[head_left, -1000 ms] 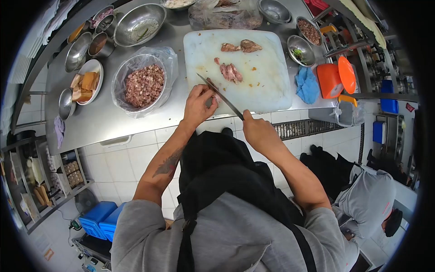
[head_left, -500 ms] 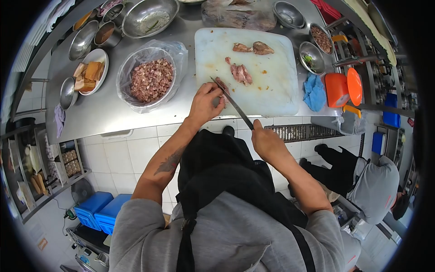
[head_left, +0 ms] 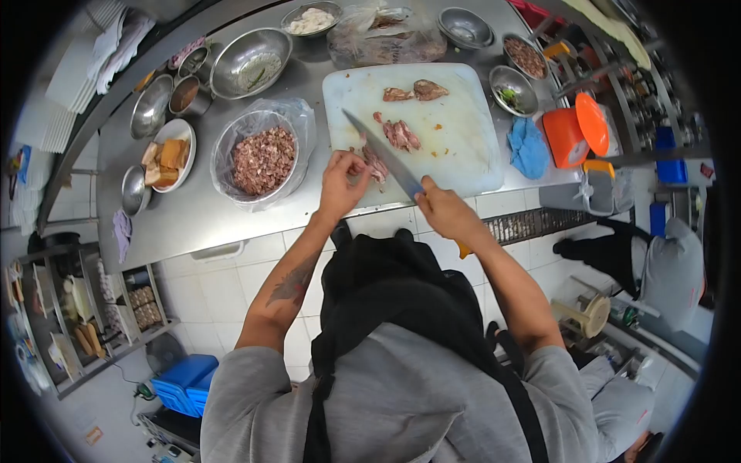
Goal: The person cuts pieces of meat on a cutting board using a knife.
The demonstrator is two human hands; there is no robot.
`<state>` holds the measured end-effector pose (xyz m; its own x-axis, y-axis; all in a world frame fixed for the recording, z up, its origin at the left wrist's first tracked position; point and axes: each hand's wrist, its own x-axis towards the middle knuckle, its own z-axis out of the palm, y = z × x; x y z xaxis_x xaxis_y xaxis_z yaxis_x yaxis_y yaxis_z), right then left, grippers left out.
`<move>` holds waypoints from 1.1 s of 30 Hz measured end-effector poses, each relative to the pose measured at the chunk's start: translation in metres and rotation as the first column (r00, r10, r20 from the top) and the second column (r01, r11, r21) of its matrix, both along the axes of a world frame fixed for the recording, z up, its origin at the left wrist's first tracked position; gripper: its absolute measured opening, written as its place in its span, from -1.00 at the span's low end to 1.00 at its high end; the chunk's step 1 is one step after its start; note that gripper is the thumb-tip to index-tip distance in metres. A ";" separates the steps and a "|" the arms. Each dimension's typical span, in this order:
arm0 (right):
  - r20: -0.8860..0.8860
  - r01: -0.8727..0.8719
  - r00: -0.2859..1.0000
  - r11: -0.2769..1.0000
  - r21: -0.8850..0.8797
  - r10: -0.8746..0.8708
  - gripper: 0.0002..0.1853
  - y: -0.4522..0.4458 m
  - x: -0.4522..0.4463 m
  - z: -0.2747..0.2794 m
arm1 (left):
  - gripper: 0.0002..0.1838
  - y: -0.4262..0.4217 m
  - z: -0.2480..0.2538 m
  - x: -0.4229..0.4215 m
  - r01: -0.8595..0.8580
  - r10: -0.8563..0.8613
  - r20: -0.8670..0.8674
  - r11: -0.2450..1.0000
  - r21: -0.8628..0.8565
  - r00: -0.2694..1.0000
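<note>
My right hand (head_left: 449, 210) is wrapped round the handle of a large kitchen knife (head_left: 384, 157), its blade slanting up and left over the white cutting board (head_left: 459, 154). The handle's yellow end shows below that hand. My left hand (head_left: 342, 184) is closed in a pinch at the board's near left corner; whatever lies between its fingertips is too small to make out. Just right of those fingers lies a strip of meat (head_left: 375, 167), partly behind the blade. Further up the board are a torn chunk of meat (head_left: 402, 136) and two browned pieces of meat (head_left: 430, 90).
Left of the board stands a plastic-lined bowl (head_left: 225, 179) of diced meat. Beyond it, a white dish (head_left: 190, 160) holds blocks of pork. A blue cloth (head_left: 528, 148) and an orange scale (head_left: 562, 139) sit at right. Another person (head_left: 670, 270) is near the right edge.
The knife has risen from the meat strip by my left fingers, its tip now further up the board. My left hand has drawn slightly back from the strip. The camera view has shifted.
</note>
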<state>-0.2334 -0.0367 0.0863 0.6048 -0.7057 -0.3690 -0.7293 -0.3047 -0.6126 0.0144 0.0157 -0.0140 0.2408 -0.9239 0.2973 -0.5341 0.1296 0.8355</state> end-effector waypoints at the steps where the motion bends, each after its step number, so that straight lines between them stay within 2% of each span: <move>1: 0.024 0.069 0.997 0.994 0.091 -0.071 -0.73 0.002 -0.006 0.012 | -0.87 0.000 0.002 0.005 0.002 -0.002 -0.067 1.000 0.000 0.998; 2: 0.042 0.068 0.997 0.995 0.073 -0.071 -0.71 0.000 -0.012 0.013 | -0.69 -0.004 0.007 0.018 0.083 -0.081 -0.016 0.986 0.146 0.997; 3: 0.060 0.099 0.993 0.992 0.079 -0.104 -0.71 -0.002 -0.016 0.019 | -0.69 -0.011 0.017 0.024 0.112 -0.114 0.001 0.982 0.152 0.993; 4: 0.017 0.120 0.992 0.972 0.200 -0.126 -0.71 -0.005 -0.019 0.025 | -0.57 -0.019 0.029 0.027 0.227 -0.247 0.241 0.968 0.105 0.939; 5: -0.021 0.140 0.990 0.938 0.316 -0.141 -0.70 -0.009 -0.022 0.027 | -0.45 -0.026 0.042 0.027 0.351 -0.346 0.471 0.933 0.080 0.812; 6: 0.003 0.120 0.992 0.945 0.303 -0.127 -0.69 -0.012 -0.028 0.008 | -0.18 -0.033 0.049 0.027 0.417 -0.506 0.530 0.862 0.287 0.681; 7: 0.022 0.147 0.987 0.941 0.305 -0.161 -0.69 -0.013 -0.031 -0.002 | -0.18 -0.039 0.052 0.026 0.440 -0.528 0.543 0.848 0.295 0.653; 9: 0.003 0.125 0.991 0.938 0.324 -0.134 -0.67 -0.015 -0.038 -0.012 | -0.24 -0.048 0.052 0.022 0.548 -0.671 0.537 0.736 0.399 0.511; 10: 0.017 0.136 0.989 0.936 0.326 -0.149 -0.67 -0.015 -0.041 -0.015 | -0.24 -0.049 0.051 0.023 0.554 -0.679 0.544 0.727 0.407 0.493; 12: 0.011 0.156 0.986 0.951 0.267 -0.165 -0.65 -0.014 -0.045 -0.019 | -0.32 -0.047 0.047 0.026 0.493 -0.668 0.468 0.743 0.452 0.578; 13: 0.022 0.162 0.984 0.950 0.269 -0.174 -0.65 -0.012 -0.046 -0.015 | -0.32 -0.043 0.044 0.022 0.495 -0.673 0.475 0.739 0.457 0.567; 15: 0.042 0.152 0.985 0.959 0.237 -0.167 -0.64 -0.003 -0.047 -0.007 | -0.44 -0.029 0.036 0.007 0.175 -0.366 0.544 0.912 0.371 0.755; 16: 0.048 0.158 0.983 0.958 0.238 -0.174 -0.64 0.000 -0.049 0.000 | -0.44 -0.026 0.035 0.002 0.180 -0.372 0.549 0.911 0.372 0.749; 18: 0.138 0.123 0.974 0.935 0.332 -0.177 -0.63 0.004 -0.054 0.017 | -0.50 -0.025 0.036 -0.006 0.006 -0.057 0.584 0.996 0.089 0.810; 19: 0.140 0.128 0.973 0.936 0.328 -0.182 -0.63 0.006 -0.056 0.024 | -0.50 -0.032 0.038 -0.008 0.011 -0.059 0.585 0.996 0.084 0.809; 20: 0.174 0.096 0.969 0.916 0.391 -0.176 -0.63 0.008 -0.057 0.031 | -0.53 -0.042 0.040 -0.009 -0.052 0.080 -0.122 0.975 0.214 0.989; 21: 0.208 0.062 0.963 0.889 0.454 -0.173 -0.63 0.010 -0.057 0.035 | -0.53 -0.047 0.046 -0.011 -0.002 0.278 -0.734 0.936 0.352 0.620; 22: 0.211 0.038 0.965 0.878 0.477 -0.157 -0.61 0.011 -0.056 0.036 | -0.59 -0.050 0.066 -0.011 0.233 0.172 -0.880 0.926 0.298 0.442; 23: 0.213 0.039 0.964 0.880 0.473 -0.158 -0.61 0.011 -0.056 0.035 | -0.59 -0.054 0.063 -0.003 0.234 0.167 -0.881 0.927 0.293 0.444; 25: 0.231 0.059 0.954 0.872 0.487 -0.194 -0.59 0.007 -0.054 0.032 | -0.67 -0.070 0.051 0.017 0.368 0.060 -0.843 0.881 0.297 0.534; 26: 0.237 0.060 0.952 0.875 0.480 -0.195 -0.59 0.006 -0.055 0.028 | -0.67 -0.073 0.049 0.024 0.370 0.052 -0.841 0.882 0.291 0.538; 28: 0.201 0.095 0.962 0.913 0.398 -0.187 -0.58 0.003 -0.063 0.022 | -0.75 -0.080 0.048 0.033 0.345 0.056 -0.724 0.852 0.393 0.688; 29: 0.203 0.098 0.960 0.913 0.397 -0.191 -0.58 0.004 -0.066 0.019 | -0.75 -0.084 0.046 0.038 0.349 0.052 -0.723 0.851 0.393 0.689; 30: 0.156 0.127 0.970 0.937 0.325 -0.186 -0.58 0.006 -0.069 0.018 | -0.72 -0.087 0.044 0.041 0.276 -0.006 -0.493 0.835 0.476 0.870; 31: 0.108 0.151 0.977 0.957 0.249 -0.183 -0.58 0.008 -0.071 0.018 | -0.68 -0.090 0.041 0.044 0.182 -0.071 -0.221 0.826 0.533 0.973; 32: 0.108 0.152 0.977 0.956 0.249 -0.184 -0.58 0.008 -0.073 0.015 | -0.68 -0.087 0.035 0.043 0.183 -0.072 -0.221 0.826 0.533 0.973; 33: 0.062 0.154 0.983 0.961 0.231 -0.172 -0.58 0.009 -0.073 0.011 | -0.64 -0.078 0.036 0.035 0.177 -0.280 0.201 0.892 0.417 0.939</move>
